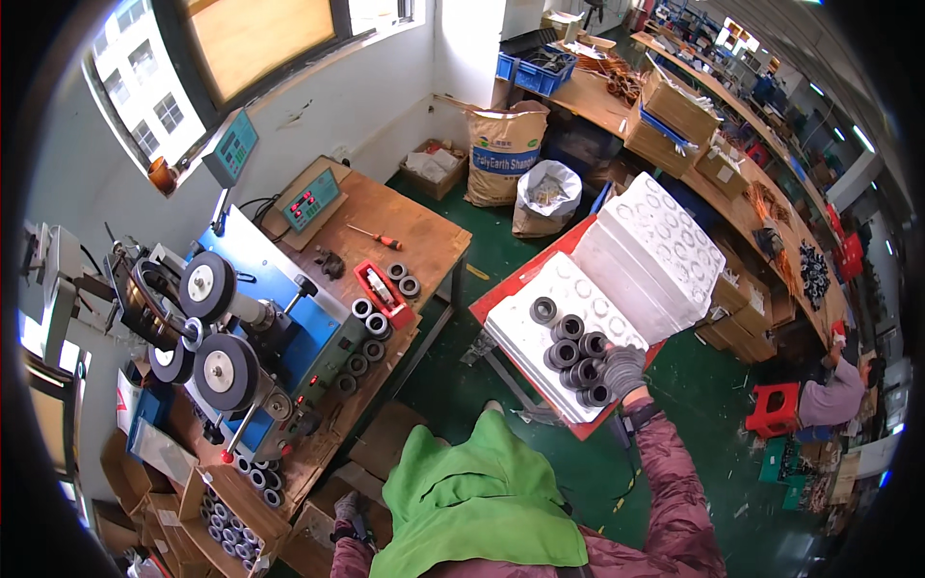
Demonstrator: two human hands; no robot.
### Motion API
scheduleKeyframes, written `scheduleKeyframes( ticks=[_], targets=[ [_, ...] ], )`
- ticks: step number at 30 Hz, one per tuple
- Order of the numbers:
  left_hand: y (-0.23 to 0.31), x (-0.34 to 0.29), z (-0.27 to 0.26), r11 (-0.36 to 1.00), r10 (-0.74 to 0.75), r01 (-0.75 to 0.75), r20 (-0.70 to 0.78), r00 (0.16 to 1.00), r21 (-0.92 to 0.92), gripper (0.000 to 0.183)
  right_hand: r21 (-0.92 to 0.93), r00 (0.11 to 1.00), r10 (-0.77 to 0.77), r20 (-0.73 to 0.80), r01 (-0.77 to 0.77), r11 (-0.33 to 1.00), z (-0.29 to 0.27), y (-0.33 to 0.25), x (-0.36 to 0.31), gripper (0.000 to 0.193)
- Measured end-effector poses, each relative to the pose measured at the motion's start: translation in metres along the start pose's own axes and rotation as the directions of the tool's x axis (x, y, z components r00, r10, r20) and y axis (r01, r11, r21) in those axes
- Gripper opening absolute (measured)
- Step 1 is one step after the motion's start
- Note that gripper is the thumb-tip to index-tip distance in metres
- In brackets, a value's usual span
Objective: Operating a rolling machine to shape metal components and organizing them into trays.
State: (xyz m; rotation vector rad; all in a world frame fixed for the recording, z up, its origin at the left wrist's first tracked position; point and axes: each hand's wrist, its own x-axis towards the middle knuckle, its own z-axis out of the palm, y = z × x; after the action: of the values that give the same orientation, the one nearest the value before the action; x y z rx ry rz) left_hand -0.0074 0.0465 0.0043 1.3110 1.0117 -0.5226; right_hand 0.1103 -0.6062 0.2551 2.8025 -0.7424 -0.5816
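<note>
My right hand (pixel 624 372), in a grey glove, is at the right side of a cluster of black rings (pixel 567 354) on a white foam tray (pixel 520 318). Its fingers are curled against a black ring (pixel 593 344) at the cluster's edge. Round hollows show in the tray's bare part, and a matching white foam lid (pixel 665 250) lies folded back beside it. A red board or tabletop (pixel 493 294) is under the tray. Low at my left side hangs my gloved left hand (pixel 349 515), near cardboard boxes; its fingers are too small and shaded to read.
A blue winding machine with black wheels (pixel 224 374) stands on the wooden bench (pixel 424 217) at left. Rings, a red holder (pixel 383 294) and a screwdriver (pixel 376 237) lie there. Sacks (pixel 506 154) stand ahead; a person (pixel 833 390) sits beside a red stool (pixel 774 409) at right.
</note>
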Motion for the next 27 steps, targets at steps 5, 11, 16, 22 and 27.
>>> scheduleKeyframes(
  ticks=[5,11,16,22,27],
  targets=[
    [-0.012,0.001,-0.03,-0.032,0.425,-0.497,0.461,0.779,0.867,0.022,0.152,0.949,-0.209,-0.238,0.249,0.957,-0.017,-0.02,0.047,0.029],
    [-0.042,-0.006,-0.035,0.918,0.05,0.014,-0.15,0.987,0.396,0.033,-0.096,0.958,-0.253,0.136,0.267,0.959,-0.031,-0.115,0.112,0.036],
    [-0.078,-0.027,-0.047,0.99,0.005,-0.018,-0.094,0.996,-0.143,0.027,-0.163,0.948,-0.306,0.087,0.316,0.935,0.01,-0.142,0.16,0.024],
    [-0.066,-0.067,0.012,0.993,-0.102,0.11,-0.146,0.984,0.047,0.023,0.421,0.918,-0.396,0.033,0.347,0.838,-0.067,-0.086,0.14,0.026],
    [-0.06,-0.011,0.02,0.744,0.136,-0.158,0.085,0.987,0.649,0.023,0.164,0.849,-0.503,-0.163,0.526,0.835,-0.128,0.0,0.06,0.038]
  ],
)
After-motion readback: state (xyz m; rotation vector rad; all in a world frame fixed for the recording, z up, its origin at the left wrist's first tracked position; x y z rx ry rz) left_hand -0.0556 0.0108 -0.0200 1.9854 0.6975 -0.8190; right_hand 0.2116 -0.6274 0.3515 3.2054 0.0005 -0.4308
